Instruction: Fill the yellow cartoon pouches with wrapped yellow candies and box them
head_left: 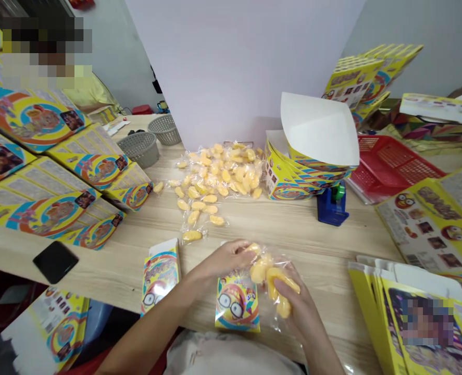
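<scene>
My right hand (pixel 295 307) grips a transparent plastic bag (pixel 272 276) of yellow, mango-shaped soft sweets from below, its fingers against the sweets. My left hand (pixel 226 260) lies across the top of the same bag, fingertips pinching the plastic. Just under the bag stands a small yellow printed carton (pixel 236 307) with a cartoon face, its upper end hidden behind the bag. A second carton (pixel 160 276) lies to the left of my left forearm. A heap of similar bagged sweets (pixel 215 179) lies further along the wooden table (pixel 324 250).
Stacks of printed yellow boxes (pixel 39 177) cover the table's left side, and flat cartons (pixel 418 317) lie at right. Nested open boxes (pixel 293 172), a blue tape dispenser (pixel 334 204), a red plastic basket (pixel 390 166), grey baskets (pixel 140 148) and a black phone (pixel 54 262) stand around. A person (pixel 86 88) sits at far left.
</scene>
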A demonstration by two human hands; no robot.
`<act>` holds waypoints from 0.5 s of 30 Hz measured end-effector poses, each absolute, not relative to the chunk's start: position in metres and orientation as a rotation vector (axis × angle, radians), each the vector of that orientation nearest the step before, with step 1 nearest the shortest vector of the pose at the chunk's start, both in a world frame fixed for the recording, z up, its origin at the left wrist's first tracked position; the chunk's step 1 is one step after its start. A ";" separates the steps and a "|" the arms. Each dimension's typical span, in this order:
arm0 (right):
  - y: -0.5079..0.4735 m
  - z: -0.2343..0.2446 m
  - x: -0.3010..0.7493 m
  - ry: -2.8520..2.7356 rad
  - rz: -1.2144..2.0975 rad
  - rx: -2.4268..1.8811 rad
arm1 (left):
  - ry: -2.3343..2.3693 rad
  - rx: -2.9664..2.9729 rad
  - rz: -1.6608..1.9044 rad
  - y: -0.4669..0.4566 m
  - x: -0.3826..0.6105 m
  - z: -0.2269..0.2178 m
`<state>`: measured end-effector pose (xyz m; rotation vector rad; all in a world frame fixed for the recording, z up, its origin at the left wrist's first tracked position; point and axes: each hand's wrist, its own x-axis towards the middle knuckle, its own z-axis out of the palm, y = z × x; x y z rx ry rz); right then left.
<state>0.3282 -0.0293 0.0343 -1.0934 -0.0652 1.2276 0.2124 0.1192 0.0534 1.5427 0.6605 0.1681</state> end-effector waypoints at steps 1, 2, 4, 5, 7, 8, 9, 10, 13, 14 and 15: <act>-0.030 0.031 0.332 -0.039 1.215 -1.106 | 0.701 1.578 0.194 0.128 0.212 0.048; -0.031 0.028 0.336 -0.022 1.196 -1.119 | 0.758 1.617 0.242 0.137 0.211 0.042; -0.034 0.023 0.345 -0.032 1.159 -1.140 | 0.841 1.694 0.316 0.155 0.210 0.025; -0.036 0.021 0.349 -0.042 1.140 -1.152 | 0.846 1.722 0.309 0.161 0.209 0.017; -0.039 0.017 0.357 -0.042 1.094 -1.176 | 0.805 1.771 0.208 0.167 0.209 0.003; -0.041 0.016 0.359 -0.040 1.073 -1.186 | 0.770 1.796 0.134 0.167 0.209 -0.002; -0.042 0.015 0.361 -0.042 1.066 -1.193 | 0.732 1.820 0.055 0.166 0.208 -0.005; -0.043 0.014 0.362 -0.046 1.062 -1.196 | 0.695 1.843 -0.022 0.164 0.209 -0.006; -0.042 0.014 0.364 -0.070 1.091 -1.181 | 0.626 1.910 -0.211 0.160 0.209 -0.001; -0.040 0.015 0.364 -0.076 1.106 -1.173 | 0.623 1.928 -0.266 0.159 0.209 0.002; -0.038 0.016 0.363 -0.085 1.120 -1.168 | 0.628 1.942 -0.322 0.159 0.210 0.004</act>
